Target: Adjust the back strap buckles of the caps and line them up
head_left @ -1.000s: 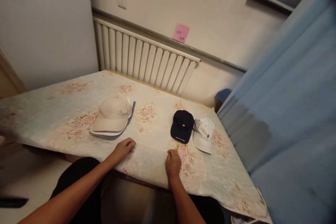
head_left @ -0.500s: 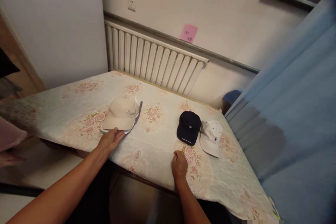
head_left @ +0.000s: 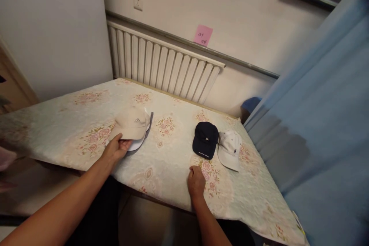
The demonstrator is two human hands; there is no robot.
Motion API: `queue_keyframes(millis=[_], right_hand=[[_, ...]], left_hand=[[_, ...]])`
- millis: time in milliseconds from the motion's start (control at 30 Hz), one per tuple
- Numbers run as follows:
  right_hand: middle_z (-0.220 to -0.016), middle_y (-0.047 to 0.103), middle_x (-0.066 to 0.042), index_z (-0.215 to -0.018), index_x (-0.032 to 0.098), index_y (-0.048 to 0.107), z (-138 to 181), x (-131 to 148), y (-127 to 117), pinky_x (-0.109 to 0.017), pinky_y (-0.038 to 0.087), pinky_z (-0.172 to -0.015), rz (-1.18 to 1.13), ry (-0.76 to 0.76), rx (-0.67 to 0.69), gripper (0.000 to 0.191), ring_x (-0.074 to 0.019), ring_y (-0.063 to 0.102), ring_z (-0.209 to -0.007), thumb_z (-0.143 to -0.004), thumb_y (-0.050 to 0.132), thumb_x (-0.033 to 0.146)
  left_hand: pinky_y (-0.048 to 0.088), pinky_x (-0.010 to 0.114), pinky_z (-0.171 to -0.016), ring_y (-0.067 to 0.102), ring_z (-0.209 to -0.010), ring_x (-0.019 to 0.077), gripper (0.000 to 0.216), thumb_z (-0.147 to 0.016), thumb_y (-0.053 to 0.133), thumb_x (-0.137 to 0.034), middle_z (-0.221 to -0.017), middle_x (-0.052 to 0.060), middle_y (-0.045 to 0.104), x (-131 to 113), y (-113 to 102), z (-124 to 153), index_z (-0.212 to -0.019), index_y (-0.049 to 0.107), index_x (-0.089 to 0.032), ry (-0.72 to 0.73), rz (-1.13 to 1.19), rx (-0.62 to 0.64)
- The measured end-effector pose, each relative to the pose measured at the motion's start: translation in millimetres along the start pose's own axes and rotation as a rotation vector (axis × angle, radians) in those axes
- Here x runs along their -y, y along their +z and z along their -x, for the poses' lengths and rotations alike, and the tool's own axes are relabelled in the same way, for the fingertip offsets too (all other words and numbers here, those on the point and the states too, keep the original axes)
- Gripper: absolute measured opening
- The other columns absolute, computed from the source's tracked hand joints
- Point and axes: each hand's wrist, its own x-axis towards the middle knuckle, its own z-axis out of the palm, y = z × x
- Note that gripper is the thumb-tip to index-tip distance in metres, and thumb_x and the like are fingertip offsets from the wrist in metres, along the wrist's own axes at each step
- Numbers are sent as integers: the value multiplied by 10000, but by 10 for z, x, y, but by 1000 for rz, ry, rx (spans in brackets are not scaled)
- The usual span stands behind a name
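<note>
My left hand (head_left: 115,148) is closed on the brim of a beige baseball cap (head_left: 129,123), thumb on top and fingers beneath. The front of this brim is tilted up. Under it shows the white brim of another cap (head_left: 135,146), with a dark edge below that. My right hand (head_left: 196,180) rests as a loose fist on the bed, with no object visible in it. Just beyond that fist lies a navy baseball cap (head_left: 205,139), crown up. Beside it, on the right, is a white baseball cap (head_left: 230,149) with a small dark logo.
The caps lie on a bed with a floral cover (head_left: 170,169). A white radiator (head_left: 161,61) runs along the wall behind it, below a pink note (head_left: 203,35). A blue curtain (head_left: 311,115) hangs down the right side. Part of a person in pink (head_left: 6,158) shows at far left.
My left hand has lifted the beige cap's brim, so more of the white brim beneath shows. My right fist stays in place. The view has shifted slightly.
</note>
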Motion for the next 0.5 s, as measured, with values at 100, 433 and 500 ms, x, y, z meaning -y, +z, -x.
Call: queue_keyframes(millis=[100, 433, 500], right_hand=[[-830, 627, -37, -856, 192, 609, 0, 1, 12, -265, 391, -699, 13, 0, -12, 233, -167, 587, -768, -824, 392, 114], [-790, 621, -24, -832, 206, 602, -21, 21, 16, -265, 393, -669, 38, -24, -34, 220, -163, 589, -724, -825, 406, 106], [-790, 622, -24, -834, 209, 601, -22, 22, 16, -266, 397, -670, 30, -27, -41, 221, -165, 591, -724, -816, 410, 99]], left_hand=[[587, 293, -750, 700, -790, 135, 343, -873, 454, -51, -916, 23, 718, -55, 144, 75, -1137, 586, -226, 67, 11, 48], [572, 335, -853, 647, -1048, 204, 525, -808, 492, 7, -1120, 26, 702, 404, 554, 668, -1260, 536, -257, 76, 46, 473], [565, 345, -872, 653, -1037, 205, 516, -813, 496, -9, -1139, 40, 695, 600, 575, 666, -1275, 529, -236, 6, 28, 493]])
